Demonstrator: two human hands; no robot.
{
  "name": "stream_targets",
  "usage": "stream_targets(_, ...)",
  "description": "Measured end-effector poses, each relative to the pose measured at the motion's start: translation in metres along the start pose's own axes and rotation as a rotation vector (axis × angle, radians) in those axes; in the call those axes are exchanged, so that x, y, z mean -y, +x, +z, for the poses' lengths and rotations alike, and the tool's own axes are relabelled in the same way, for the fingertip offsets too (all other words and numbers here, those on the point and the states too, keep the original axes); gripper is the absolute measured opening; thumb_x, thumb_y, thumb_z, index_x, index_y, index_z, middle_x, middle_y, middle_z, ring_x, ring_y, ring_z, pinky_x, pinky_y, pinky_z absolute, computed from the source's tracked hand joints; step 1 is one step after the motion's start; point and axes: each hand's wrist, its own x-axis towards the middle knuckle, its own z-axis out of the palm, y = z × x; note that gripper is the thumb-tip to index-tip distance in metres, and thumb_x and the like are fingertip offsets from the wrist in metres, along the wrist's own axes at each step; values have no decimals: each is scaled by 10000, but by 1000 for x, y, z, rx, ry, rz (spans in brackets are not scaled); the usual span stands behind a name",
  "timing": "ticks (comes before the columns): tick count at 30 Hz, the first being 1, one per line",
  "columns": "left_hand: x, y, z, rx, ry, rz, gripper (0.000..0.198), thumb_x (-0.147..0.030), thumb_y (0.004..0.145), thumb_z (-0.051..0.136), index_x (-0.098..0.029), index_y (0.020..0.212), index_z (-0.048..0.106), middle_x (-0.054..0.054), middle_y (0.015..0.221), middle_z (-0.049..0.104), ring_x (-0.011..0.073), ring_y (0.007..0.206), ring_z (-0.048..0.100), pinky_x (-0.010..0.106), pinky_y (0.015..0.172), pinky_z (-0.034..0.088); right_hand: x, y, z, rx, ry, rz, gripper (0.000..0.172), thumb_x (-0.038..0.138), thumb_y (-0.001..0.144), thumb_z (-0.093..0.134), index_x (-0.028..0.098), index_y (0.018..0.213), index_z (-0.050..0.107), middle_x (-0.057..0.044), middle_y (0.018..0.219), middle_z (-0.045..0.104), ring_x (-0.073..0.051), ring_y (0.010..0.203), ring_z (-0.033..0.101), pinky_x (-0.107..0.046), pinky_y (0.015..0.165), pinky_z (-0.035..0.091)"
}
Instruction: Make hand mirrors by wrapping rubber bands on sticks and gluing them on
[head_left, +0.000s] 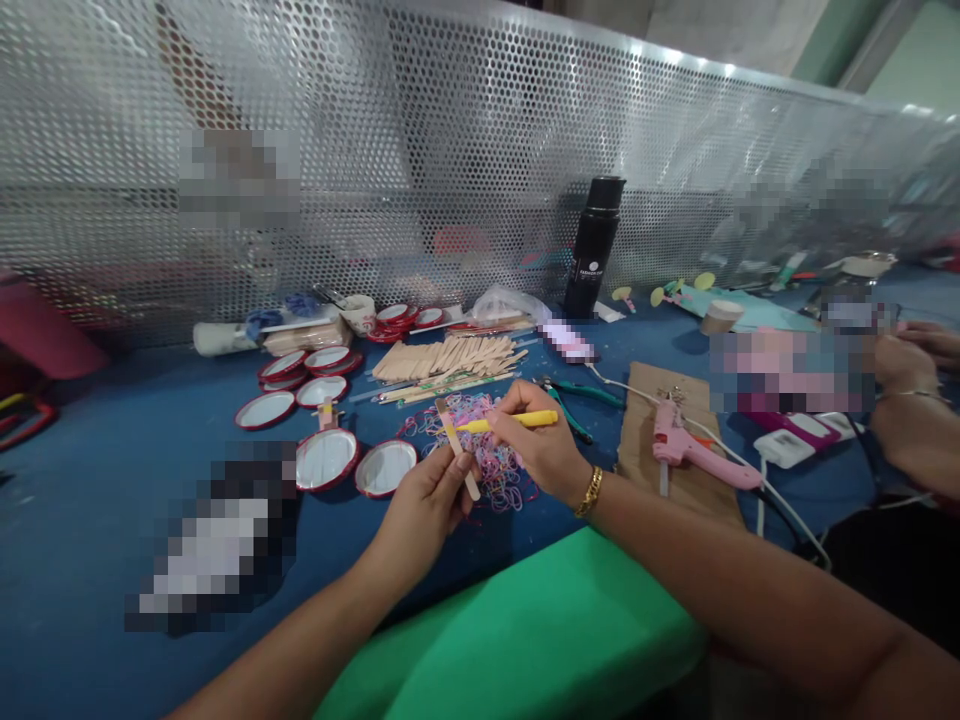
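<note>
A flat wooden craft stick (459, 450) stands slanted in my left hand (431, 490), pinched near its lower end. My right hand (536, 445) grips a yellow marker (517, 421) like a pen, its tip pointing left and meeting the stick's upper part. The stick's top end looks darker, with some yellow below it. Beneath both hands lies a tangled heap of colourful elastic bands (504, 483). Just left of my left hand are red-rimmed white round lids (386, 468), one with a small piece at its edge.
A pile of craft sticks (450, 357) lies behind the bands. Green-handled pliers (581, 398), a black bottle (595, 247) and a pink glue gun (697, 450) on cardboard (637, 400) are to the right. Another person's hand (907, 360) works at far right. A perforated metal screen (480, 150) borders the back.
</note>
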Motion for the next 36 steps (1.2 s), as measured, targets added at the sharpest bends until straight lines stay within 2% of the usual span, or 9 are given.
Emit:
stream_targets(6,-3,-1,0,6,16,17,357,-511,846,534,-188,693,517,-51,516,489,69,419,370,179,394,255,-2,-1,0,35,-5,-21,187,304,821,614,216,701,501,37,609,572,-132,575,546,-272,585,441)
stream_targets(11,0,0,0,-2,-5,12,374,-533,834,546,-189,687,520,-49,518,489,72,422,373,180,396,257,1,0,0,-13,-5,-8,199,309,810,618,217,690,489,45,579,560,-123,544,524,-263,562,425)
stream_targets(16,1,0,-1,12,4,14,375,-530,841,537,-188,688,516,-52,520,484,66,418,362,176,395,254,2,0,1,21,9,0,198,322,806,619,216,697,492,44,586,565,-124,550,529,-265,570,432)
stream_targets(20,0,-1,-1,1,0,8,367,-516,849,529,-188,688,508,-54,530,477,67,430,368,173,403,263,1,1,0,-16,-5,-18,203,311,809,621,213,684,494,44,584,555,-120,548,512,-260,563,422)
stream_targets(25,-1,-1,-1,9,10,14,366,-517,850,528,-188,689,518,-52,520,481,70,423,369,178,401,259,3,0,0,4,-50,-27,196,314,809,616,216,686,500,38,599,560,-132,580,534,-274,599,439)
stream_targets(29,1,0,-1,-1,-8,5,369,-528,842,535,-188,700,523,-50,530,483,71,431,377,173,403,264,4,1,0,-25,-23,-8,204,323,805,616,220,684,488,45,580,550,-122,535,502,-263,549,414)
stream_targets(36,0,0,0,9,21,12,354,-502,857,514,-187,696,510,-54,524,480,64,417,361,174,390,249,1,1,0,6,-2,-16,185,299,811,620,215,695,502,39,595,564,-128,559,522,-269,568,422)
